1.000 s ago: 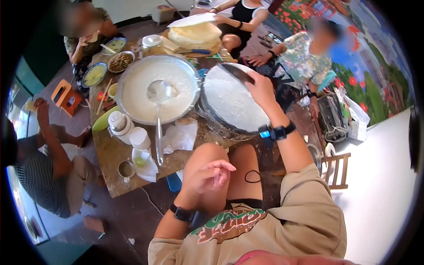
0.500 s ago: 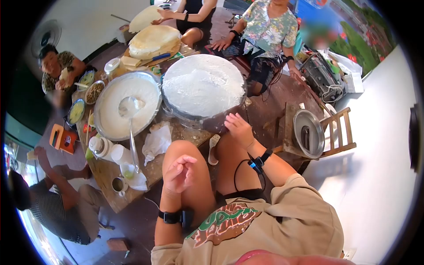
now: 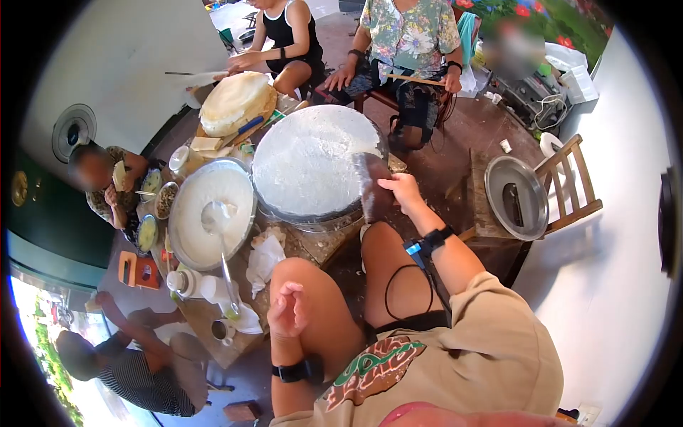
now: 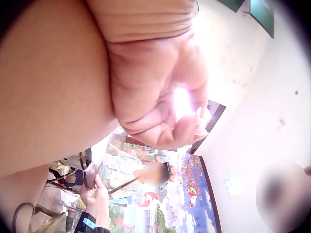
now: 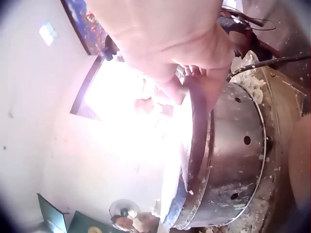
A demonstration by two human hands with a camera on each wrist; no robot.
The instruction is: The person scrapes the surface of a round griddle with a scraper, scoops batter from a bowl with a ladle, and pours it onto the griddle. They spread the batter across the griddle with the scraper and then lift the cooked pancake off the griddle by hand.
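Observation:
A round griddle (image 3: 284, 178) coated with white batter stands on the table in front of me. My right hand (image 3: 403, 192) grips a flat, dark scraper (image 3: 371, 188) at the griddle's right edge. In the right wrist view, the scraper (image 5: 198, 131) lies along the griddle rim, above the perforated metal drum (image 5: 238, 155) under it, with the fingers (image 5: 211, 90) wrapped over its top. My left hand (image 3: 288, 309) hovers over my left thigh, its fingers loosely curled and holding nothing; the left wrist view shows the same bare palm (image 4: 146, 73).
A big basin of batter (image 3: 186, 238) with a ladle (image 3: 228, 274) stands left of the griddle. Behind are stacked thin pancakes (image 3: 238, 99) and a blue-handled knife (image 3: 250, 126). A metal basin (image 3: 537, 188) rests on a chair at right. Several people sit around.
My right hand moved the scraper from the griddle's far right round to its near edge, then back up to the right edge. The head view turned. The person in the floral shirt now holds a stick.

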